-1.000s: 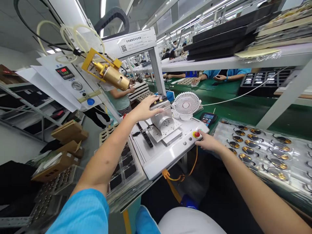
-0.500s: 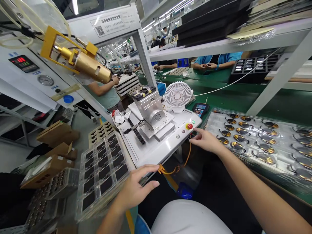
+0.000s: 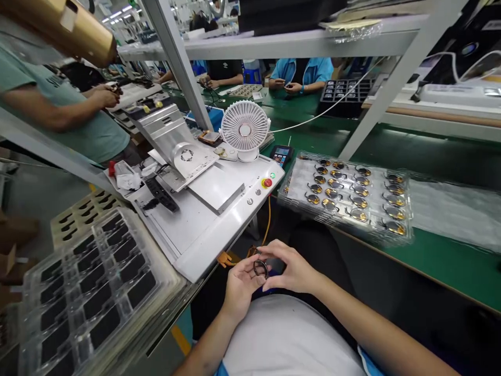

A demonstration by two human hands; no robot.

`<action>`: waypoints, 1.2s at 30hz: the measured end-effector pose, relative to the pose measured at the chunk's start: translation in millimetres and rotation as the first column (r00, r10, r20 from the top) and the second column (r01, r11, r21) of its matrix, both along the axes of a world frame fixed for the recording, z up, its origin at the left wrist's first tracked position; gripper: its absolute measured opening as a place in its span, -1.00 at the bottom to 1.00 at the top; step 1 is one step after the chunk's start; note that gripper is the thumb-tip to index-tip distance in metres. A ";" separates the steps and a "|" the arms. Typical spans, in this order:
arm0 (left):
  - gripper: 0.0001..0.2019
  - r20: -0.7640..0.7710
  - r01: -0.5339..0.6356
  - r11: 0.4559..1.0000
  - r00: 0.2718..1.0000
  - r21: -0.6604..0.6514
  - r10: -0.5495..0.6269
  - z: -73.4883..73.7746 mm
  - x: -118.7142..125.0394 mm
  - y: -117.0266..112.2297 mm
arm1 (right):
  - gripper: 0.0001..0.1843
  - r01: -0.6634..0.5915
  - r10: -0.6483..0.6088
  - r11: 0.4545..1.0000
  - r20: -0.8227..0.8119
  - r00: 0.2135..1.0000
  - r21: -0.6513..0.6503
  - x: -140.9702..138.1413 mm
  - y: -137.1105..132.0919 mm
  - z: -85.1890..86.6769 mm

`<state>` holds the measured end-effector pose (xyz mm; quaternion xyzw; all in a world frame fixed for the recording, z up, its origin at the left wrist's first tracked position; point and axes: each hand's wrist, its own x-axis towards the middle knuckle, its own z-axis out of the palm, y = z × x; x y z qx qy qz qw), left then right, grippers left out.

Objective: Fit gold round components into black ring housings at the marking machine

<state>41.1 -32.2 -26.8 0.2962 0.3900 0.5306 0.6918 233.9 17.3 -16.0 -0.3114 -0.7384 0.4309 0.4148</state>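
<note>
A small dark ring-shaped part (image 3: 260,268) is held in the fingers of my left hand (image 3: 239,290), low over my lap. My right hand (image 3: 295,271) curves around it from the right, thumb and fingers apart. Whether those fingertips touch the ring I cannot tell. Just beyond both hands is the front edge of a white machine base (image 3: 219,237), with an orange cable (image 3: 268,219) hanging below it.
On the base stand a metal fixture (image 3: 166,138) and a white fan (image 3: 245,128), near a red button (image 3: 266,183). Clear trays hold dark pieces (image 3: 90,292) at left and round parts with black tails (image 3: 358,201) at right. A gold cylinder (image 3: 78,31) hangs upper left. Co-workers sit and stand beyond.
My hands have come together over my lap from the machine's front edge and right corner. The dark ring now shows in my left hand. The view has swung right and closer.
</note>
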 end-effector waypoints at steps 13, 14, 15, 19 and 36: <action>-0.51 -0.243 -0.123 0.992 0.963 -0.015 0.116 -8.9 -33.4 -23.5 | -0.69 0.695 -0.592 0.685 0.723 0.357 0.217 144.8 261.0 89.3; -0.50 -0.264 -0.138 0.990 0.956 -0.014 0.129 -12.2 -37.2 -26.4 | -0.67 0.695 -0.583 0.682 0.743 0.328 0.228 155.0 265.6 90.3; -0.50 -0.284 -0.149 0.989 0.949 -0.018 0.138 -15.1 -40.6 -29.0 | -0.67 0.691 -0.567 0.684 0.767 0.300 0.235 164.5 268.2 90.5; -0.52 -0.345 -0.150 0.987 0.931 -0.058 0.121 -17.1 -47.1 -31.8 | -0.72 0.637 -0.455 0.735 0.866 0.209 0.233 189.9 271.5 84.9; -0.52 -0.292 0.030 0.999 0.956 -0.012 -0.032 9.5 -26.3 -11.8 | -0.46 0.681 -0.626 0.720 0.300 0.720 -0.131 138.9 182.5 72.7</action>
